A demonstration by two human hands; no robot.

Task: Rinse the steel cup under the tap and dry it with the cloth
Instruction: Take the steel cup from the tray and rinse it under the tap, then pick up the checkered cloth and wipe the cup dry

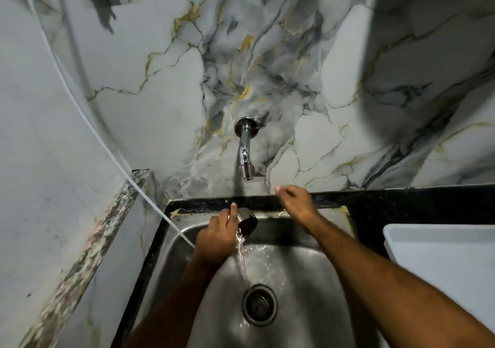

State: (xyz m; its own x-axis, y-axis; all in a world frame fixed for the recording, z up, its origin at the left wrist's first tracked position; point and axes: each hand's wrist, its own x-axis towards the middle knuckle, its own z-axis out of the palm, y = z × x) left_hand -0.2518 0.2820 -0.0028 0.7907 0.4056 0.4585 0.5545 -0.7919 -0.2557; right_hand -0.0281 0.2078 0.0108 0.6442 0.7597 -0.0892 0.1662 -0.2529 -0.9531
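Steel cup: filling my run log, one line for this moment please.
phase: rinsing | left hand: holds tilted steel cup, water pouring out | right hand: empty, above steel sink rim | cloth: unseen

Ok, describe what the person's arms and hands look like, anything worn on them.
Both forearms are bare as far as the picture shows: no sleeves come into view. The left hand and the right hand wear no gloves. No watch, bracelet or ring shows on either wrist or on the fingers that are visible. The fingernails that show are short and unpainted. No markings show on either forearm.
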